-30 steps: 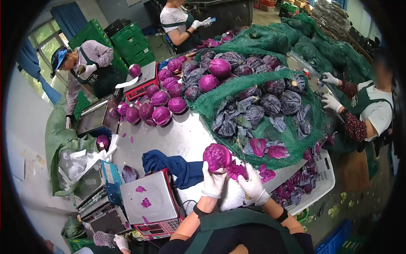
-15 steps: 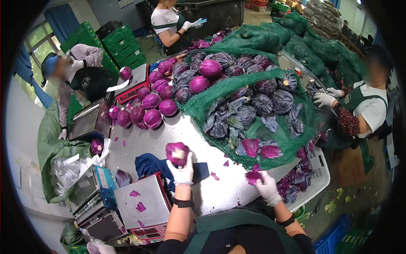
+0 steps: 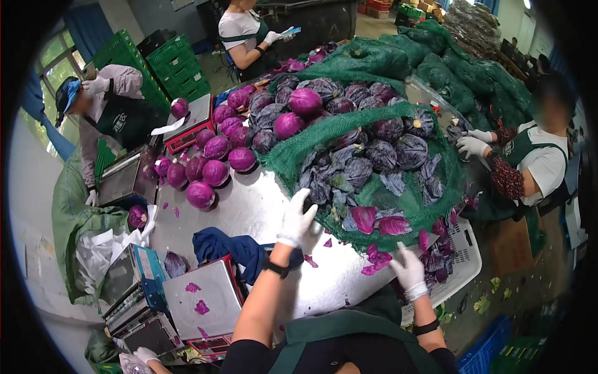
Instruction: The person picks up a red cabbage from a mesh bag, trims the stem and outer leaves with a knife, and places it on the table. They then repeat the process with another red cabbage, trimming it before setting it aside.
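Purple leaves (image 3: 376,260) lie close — just beside the right fingers (image 3: 404,252).

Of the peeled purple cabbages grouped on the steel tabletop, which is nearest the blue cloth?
The peeled cabbage at the group's near edge; the others all sit farther back from the blue cloth.

On the table (image 3: 249,202), centre of frame, loose cabbages (image 3: 216,148) lie left of the net (image 3: 296,148), in which further cabbages (image 3: 381,154) lie. Lower left, the cloth (image 3: 227,248) lies beside a scale (image 3: 215,290) bearing leaf scraps (image 3: 201,306); lower right, the basket (image 3: 468,265) contains leaves (image 3: 438,257).
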Action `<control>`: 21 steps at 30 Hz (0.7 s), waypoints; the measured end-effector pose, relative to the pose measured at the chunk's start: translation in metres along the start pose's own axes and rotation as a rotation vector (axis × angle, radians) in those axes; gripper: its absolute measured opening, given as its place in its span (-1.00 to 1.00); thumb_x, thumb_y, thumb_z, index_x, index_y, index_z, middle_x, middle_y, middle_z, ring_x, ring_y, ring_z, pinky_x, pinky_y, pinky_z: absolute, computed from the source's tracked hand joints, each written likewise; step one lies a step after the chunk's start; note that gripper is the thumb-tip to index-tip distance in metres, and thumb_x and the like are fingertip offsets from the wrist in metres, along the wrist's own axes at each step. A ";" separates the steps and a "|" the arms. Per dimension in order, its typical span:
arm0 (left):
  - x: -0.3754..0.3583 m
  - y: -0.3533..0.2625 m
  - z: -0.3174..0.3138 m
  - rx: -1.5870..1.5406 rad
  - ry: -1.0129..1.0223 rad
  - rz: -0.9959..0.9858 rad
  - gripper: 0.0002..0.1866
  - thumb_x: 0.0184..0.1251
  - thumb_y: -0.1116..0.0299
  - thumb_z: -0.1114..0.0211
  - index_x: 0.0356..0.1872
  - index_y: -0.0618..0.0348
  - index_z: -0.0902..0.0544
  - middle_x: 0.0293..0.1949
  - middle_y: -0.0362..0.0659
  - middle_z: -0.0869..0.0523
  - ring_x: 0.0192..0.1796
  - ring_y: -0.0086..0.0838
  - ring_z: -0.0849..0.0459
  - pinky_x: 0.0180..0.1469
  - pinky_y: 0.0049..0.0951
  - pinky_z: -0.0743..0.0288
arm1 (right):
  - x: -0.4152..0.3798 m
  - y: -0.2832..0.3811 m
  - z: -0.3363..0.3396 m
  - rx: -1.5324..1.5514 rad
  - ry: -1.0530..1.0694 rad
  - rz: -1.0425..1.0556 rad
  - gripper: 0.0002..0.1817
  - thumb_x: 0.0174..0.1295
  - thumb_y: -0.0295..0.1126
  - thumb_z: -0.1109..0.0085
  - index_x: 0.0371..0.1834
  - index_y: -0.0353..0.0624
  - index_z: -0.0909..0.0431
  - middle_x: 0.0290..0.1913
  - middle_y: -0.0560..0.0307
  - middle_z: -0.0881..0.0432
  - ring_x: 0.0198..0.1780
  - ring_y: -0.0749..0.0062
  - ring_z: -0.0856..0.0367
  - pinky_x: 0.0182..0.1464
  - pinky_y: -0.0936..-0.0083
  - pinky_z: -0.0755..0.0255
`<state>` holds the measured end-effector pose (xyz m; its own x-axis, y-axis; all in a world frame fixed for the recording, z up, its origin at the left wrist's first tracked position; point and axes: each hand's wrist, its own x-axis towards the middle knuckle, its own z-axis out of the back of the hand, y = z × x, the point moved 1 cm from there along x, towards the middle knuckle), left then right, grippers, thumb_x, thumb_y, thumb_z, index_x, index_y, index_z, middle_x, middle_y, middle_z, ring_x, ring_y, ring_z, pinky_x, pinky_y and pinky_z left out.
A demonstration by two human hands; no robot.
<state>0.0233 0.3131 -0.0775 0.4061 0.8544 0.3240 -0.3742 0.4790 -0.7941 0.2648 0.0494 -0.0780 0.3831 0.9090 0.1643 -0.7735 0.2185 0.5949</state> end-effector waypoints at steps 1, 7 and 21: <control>0.010 0.025 -0.021 0.234 0.000 -0.129 -0.35 0.08 0.34 -0.32 0.21 0.30 -0.32 0.22 0.12 -0.37 0.28 -0.13 -0.34 0.30 -0.31 -0.23 | 0.003 0.013 -0.007 0.027 0.051 0.077 -0.39 0.02 -0.31 -0.28 0.22 -0.04 -0.38 -0.09 0.05 -0.56 -0.18 0.20 -0.60 -0.13 0.40 -0.50; 0.051 -0.023 -0.036 0.804 0.194 0.307 0.16 -0.39 0.11 -0.61 0.37 -0.04 -0.10 0.40 0.07 0.01 0.34 0.07 -0.15 0.21 -0.10 -0.32 | 0.001 0.023 -0.057 -0.031 0.478 0.070 -0.44 0.13 -0.20 -0.16 0.24 -0.01 -0.34 0.26 0.05 -0.37 0.18 0.19 -0.43 0.10 0.37 -0.41; 0.019 0.029 -0.016 0.004 -0.027 0.165 0.01 -0.48 0.16 -0.60 0.14 0.32 -0.29 0.08 0.13 -0.29 0.16 -0.02 -0.31 0.25 -0.21 -0.24 | -0.028 -0.044 -0.030 -0.171 0.327 -0.182 -0.41 0.05 -0.30 -0.21 0.22 0.05 -0.32 0.35 0.04 -0.23 0.05 0.07 -0.52 0.02 0.28 -0.45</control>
<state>0.0330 0.3406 -0.1026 0.3167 0.9265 0.2031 -0.4372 0.3326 -0.8356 0.2737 0.0252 -0.1321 0.3617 0.9091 -0.2067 -0.7916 0.4166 0.4470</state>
